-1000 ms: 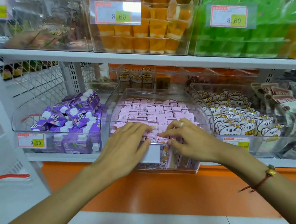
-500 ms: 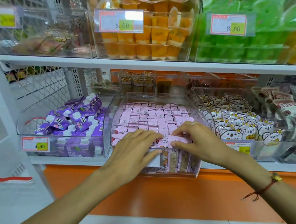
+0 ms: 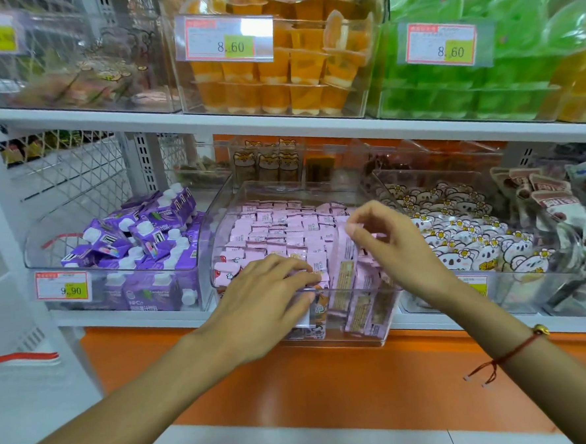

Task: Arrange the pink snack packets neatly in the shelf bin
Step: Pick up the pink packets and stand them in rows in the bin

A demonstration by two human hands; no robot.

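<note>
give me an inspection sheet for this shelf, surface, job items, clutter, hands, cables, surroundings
Surface: white shelf, clear bins side by side.
Job's things: pink packets in rows fill the middle bin; one packet lifted at the front.
Clutter: nothing seen.
Hands: left hand rests flat on the front packets; right hand pinches the lifted packet.
Cables: nothing seen.
Surroundings: purple cartons to the left, koala packets to the right, orange cups above.

purple drink cartons [image 3: 138,245] fill the left bin above a 9.90 price tag [image 3: 64,286]; koala-print packets [image 3: 464,238] lie right; orange jelly cups [image 3: 296,74] and green jelly cups [image 3: 502,71] sit above.
</note>
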